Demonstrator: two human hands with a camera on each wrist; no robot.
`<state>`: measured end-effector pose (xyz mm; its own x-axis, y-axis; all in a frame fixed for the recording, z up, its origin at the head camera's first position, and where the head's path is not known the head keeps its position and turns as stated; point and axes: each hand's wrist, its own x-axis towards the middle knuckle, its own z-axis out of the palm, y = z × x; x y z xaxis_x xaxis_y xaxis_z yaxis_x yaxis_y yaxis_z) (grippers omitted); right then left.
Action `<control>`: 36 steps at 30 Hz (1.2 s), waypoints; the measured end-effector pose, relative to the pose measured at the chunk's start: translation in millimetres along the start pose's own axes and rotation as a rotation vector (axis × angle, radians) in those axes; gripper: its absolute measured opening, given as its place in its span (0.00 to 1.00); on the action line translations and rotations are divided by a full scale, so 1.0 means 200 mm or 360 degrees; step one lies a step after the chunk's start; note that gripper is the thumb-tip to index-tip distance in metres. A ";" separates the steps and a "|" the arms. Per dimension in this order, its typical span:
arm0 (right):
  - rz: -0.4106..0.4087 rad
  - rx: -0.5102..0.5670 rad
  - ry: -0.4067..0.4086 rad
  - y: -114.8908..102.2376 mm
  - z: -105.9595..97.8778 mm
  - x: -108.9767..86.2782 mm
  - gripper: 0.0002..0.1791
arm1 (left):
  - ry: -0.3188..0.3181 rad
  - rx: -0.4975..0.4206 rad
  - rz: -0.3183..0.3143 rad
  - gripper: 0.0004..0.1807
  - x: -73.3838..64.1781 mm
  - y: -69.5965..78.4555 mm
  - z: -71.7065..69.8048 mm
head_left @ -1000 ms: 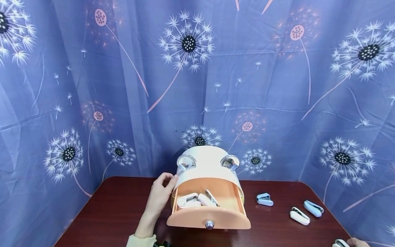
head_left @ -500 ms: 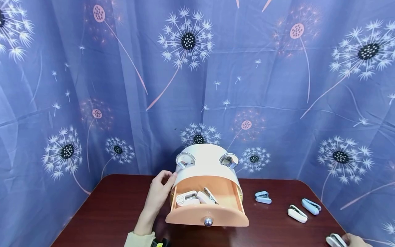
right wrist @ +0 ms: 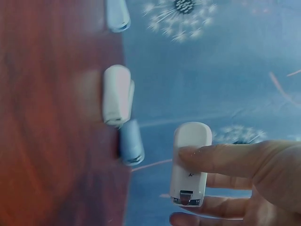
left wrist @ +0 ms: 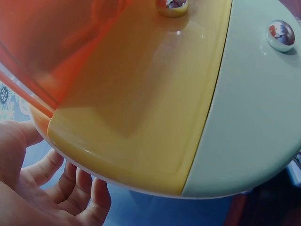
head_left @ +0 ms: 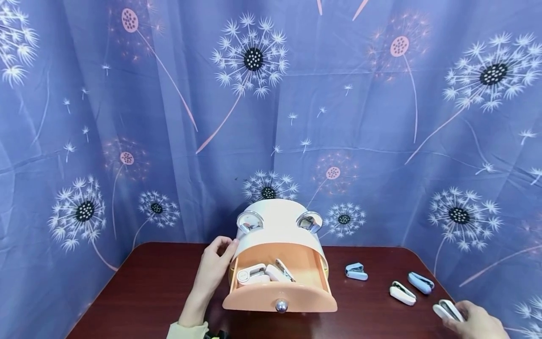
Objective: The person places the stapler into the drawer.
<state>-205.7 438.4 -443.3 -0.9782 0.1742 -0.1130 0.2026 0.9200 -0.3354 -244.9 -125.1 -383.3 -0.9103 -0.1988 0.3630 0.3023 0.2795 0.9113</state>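
Observation:
My right hand (head_left: 478,322) grips a white mini stapler (right wrist: 192,162) above the table's right side, thumb pressed on its flat face. My left hand (head_left: 213,266) touches the left side of a white rounded desktop drawer box (head_left: 277,230), fingers loosely bent along its outer wall in the left wrist view. The box's top orange drawer (head_left: 302,273) is pulled out. Inside it lie white staplers (head_left: 256,275) at the left. A yellow drawer front (left wrist: 141,103) and a pale green one (left wrist: 254,103) show as closed in the left wrist view.
On the dark red table (head_left: 156,292), a light blue stapler (head_left: 356,271) lies right of the box. Farther right are a white stapler (head_left: 402,293) and another blue stapler (head_left: 421,282), close together near the right edge. A blue dandelion-print curtain (head_left: 372,117) surrounds the back and sides.
My right hand has come in from the lower right corner, moving left and slightly up with the white stapler. My left hand stays at the box's side. The head view has shifted slightly.

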 end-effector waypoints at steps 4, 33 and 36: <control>-0.0051 0.0012 0.0095 -0.09 -0.05 -0.03 0.42 | -0.0003 -0.0005 0.0003 0.13 0.04 -0.09 0.01; -0.0721 0.0184 0.0852 -0.92 -0.17 -0.31 0.24 | 0.0015 0.0022 0.0019 0.10 -0.01 0.04 0.00; -0.0765 0.0214 0.0853 -1.02 -0.16 -0.33 0.23 | 0.0010 0.0020 0.0020 0.10 -0.01 0.04 0.00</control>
<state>-183.1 250.2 -337.6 -0.8415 -0.0584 0.5370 -0.2844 0.8931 -0.3485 -239.7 -122.3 -376.4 -0.9048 -0.2009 0.3754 0.3100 0.2935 0.9043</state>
